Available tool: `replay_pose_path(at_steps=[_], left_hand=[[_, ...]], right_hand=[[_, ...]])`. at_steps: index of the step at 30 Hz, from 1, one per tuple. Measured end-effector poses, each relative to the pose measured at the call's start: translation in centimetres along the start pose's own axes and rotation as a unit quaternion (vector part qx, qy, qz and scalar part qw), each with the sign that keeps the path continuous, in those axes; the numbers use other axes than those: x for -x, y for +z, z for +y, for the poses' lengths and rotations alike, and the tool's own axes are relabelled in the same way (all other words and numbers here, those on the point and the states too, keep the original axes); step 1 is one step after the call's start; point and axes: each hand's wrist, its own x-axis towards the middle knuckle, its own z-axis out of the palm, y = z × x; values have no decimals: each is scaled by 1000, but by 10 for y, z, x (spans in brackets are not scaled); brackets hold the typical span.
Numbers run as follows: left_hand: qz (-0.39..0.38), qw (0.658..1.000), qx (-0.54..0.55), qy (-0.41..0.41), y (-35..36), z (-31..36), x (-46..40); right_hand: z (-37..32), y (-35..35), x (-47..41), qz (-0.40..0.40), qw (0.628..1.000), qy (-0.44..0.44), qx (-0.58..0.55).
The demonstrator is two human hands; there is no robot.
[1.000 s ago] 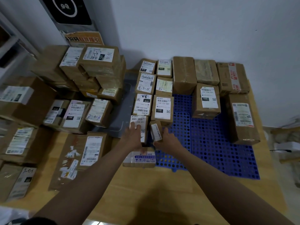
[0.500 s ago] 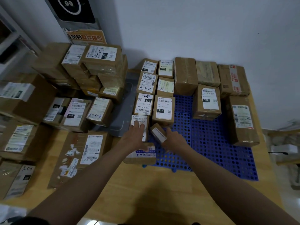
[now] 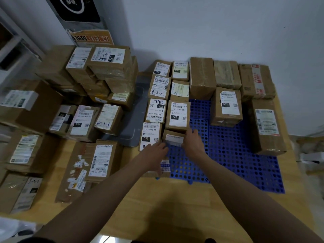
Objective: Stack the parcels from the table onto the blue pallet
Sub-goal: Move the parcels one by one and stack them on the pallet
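blue pallet (image 3: 233, 160) bare at near right, parcels (image 3: 226, 106) crowding behind

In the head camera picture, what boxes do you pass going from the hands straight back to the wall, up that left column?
Parcel marked 032-038-E01 → parcel marked 070 → parcel with 4-3-11 written on it → parcel marked 010, nearest the wall.

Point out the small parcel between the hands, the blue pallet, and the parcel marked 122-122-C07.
small parcel (image 3: 174, 137): head view, on its white label.
blue pallet (image 3: 233, 155): head view, on bare perforated grid right of the hands.
parcel marked 122-122-C07 (image 3: 178, 114): head view, on its white label on top.
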Motion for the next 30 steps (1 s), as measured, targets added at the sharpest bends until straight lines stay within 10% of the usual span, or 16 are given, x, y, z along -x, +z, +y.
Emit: replay_pose_path(at_steps=[30], left_hand=[[-21, 995, -95, 20, -7, 6, -9]], right_hand=[[24, -12, -2, -11, 991, 56, -122]])
